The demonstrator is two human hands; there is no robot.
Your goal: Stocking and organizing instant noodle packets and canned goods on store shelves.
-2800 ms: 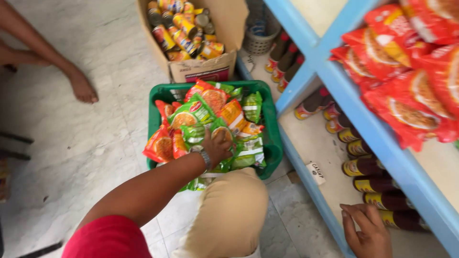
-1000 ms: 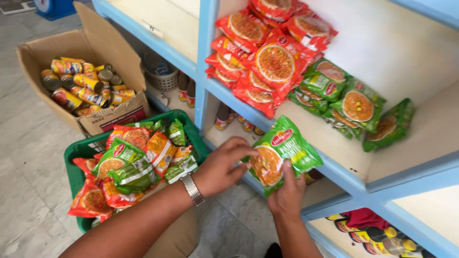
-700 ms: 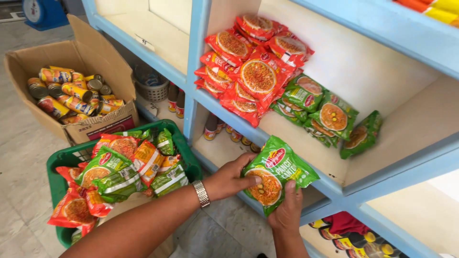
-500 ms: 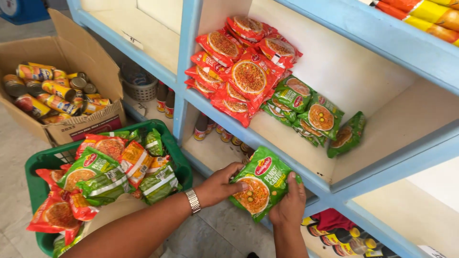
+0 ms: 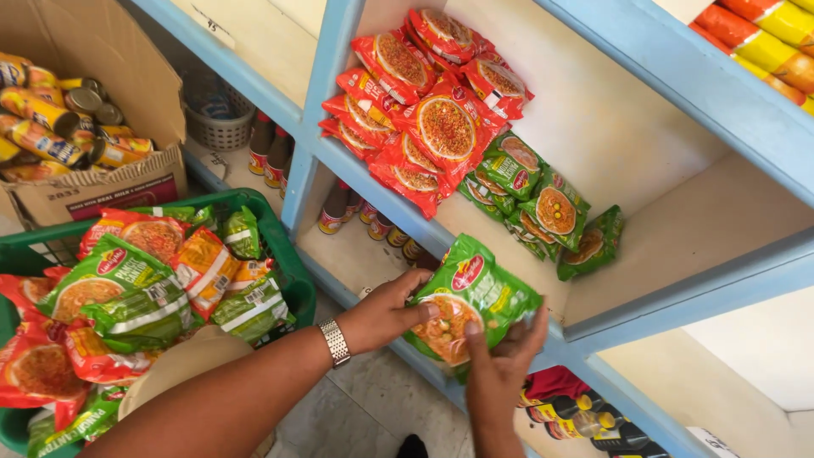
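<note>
Just before the front edge of the pale blue wooden shelf (image 5: 678, 280), both hands grip one green plastic noodle packet (image 5: 471, 297) with a red oval mark and a picture of noodles. Left hand (image 5: 386, 309), a metal watch at its wrist, curls its fingers over the packet's left edge, thumb on top. Right hand (image 5: 500, 369) comes from below, fingers spread narrowly under the packet's lower right side, thumb pressed on its front. On the shelf board behind lie a stack of red noodle packets (image 5: 424, 127) and, just beside it, a smaller pile of green noodle packets (image 5: 543, 203). At the left, a green plastic crate (image 5: 284, 254) holds mixed green, orange and red packets, and a brown cardboard box (image 5: 102, 182) of cans stands behind it.

Compared with half a second ago, the held packet sits a little higher and nearer the shelf edge, and the grip is unchanged.
</note>
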